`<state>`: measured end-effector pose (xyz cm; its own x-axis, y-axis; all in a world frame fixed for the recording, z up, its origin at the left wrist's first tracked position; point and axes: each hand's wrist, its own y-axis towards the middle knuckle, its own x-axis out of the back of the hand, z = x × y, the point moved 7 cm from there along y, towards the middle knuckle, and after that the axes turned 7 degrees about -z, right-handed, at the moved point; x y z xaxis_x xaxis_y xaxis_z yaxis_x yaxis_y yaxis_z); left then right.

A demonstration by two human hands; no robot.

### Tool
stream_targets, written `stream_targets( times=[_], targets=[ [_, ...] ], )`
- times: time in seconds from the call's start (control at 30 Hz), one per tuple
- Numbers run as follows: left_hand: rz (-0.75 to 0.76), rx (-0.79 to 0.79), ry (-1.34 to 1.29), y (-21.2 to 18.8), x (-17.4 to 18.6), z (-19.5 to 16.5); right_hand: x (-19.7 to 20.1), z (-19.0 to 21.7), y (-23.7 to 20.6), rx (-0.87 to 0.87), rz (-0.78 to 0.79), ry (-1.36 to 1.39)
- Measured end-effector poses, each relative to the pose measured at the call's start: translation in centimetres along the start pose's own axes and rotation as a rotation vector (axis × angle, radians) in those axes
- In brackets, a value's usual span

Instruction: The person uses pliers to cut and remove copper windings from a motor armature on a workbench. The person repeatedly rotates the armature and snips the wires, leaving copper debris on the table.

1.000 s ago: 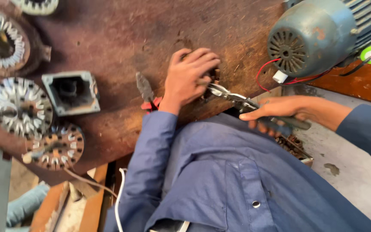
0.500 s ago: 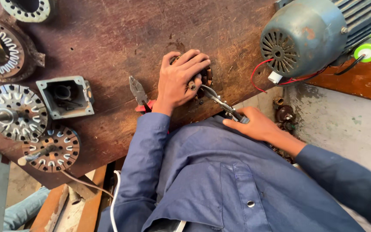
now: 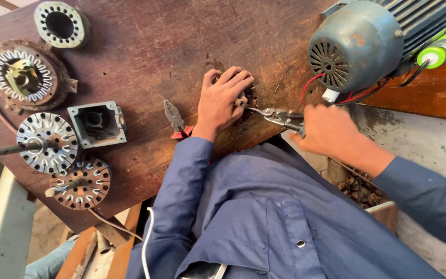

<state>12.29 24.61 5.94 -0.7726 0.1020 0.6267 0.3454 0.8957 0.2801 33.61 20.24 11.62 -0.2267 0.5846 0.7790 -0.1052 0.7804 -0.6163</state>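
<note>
Left hand: your left hand (image 3: pixel 222 103) presses fingers-down over a small round motor part (image 3: pixel 247 96) on the table (image 3: pixel 145 62).
Right hand: your right hand (image 3: pixel 329 132) is closed around metal pliers (image 3: pixel 274 115), tips touching that part.
Nearby: red-handled pliers (image 3: pixel 175 120) just beside your left wrist; blue-grey electric motor (image 3: pixel 367 41) beyond your right hand.

The left hand (image 3: pixel 222 101) presses down on a small round metal part (image 3: pixel 247 95) on the brown tabletop (image 3: pixel 156 46). The right hand (image 3: pixel 329 129) holds shiny pliers (image 3: pixel 274 114) whose tips touch that part. Red-handled pliers (image 3: pixel 175 120) lie just beside the left wrist. A big grey motor (image 3: pixel 362 44) sits near the right hand.
</note>
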Motion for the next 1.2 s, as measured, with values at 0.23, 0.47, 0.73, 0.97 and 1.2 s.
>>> stream_targets(
  times=[0.23, 0.47, 0.73, 0.97, 1.2],
  targets=[
    [-0.104, 0.063, 0.014, -0.2, 0.0, 0.0, -1.4, -0.5, 1.3, -0.047, 0.292, 0.209],
    [-0.187, 0.216, -0.146, 0.0, 0.8, 1.2, -3.5, 1.3, 1.9, -0.003, -0.096, 0.500],
    [-0.064, 0.068, -0.199, 0.3, 1.1, 1.9, -4.0, -0.1, -1.7, -0.116, -0.119, 0.755],
    [0.129, -0.095, -0.133, 1.4, 0.7, 2.3, -3.6, 0.3, -2.3, -0.133, -0.001, 0.557],
    [0.182, -0.083, -0.014, 1.4, 0.3, 0.4, -5.4, 0.1, -1.0, -0.073, 0.295, 0.474]
  ],
)
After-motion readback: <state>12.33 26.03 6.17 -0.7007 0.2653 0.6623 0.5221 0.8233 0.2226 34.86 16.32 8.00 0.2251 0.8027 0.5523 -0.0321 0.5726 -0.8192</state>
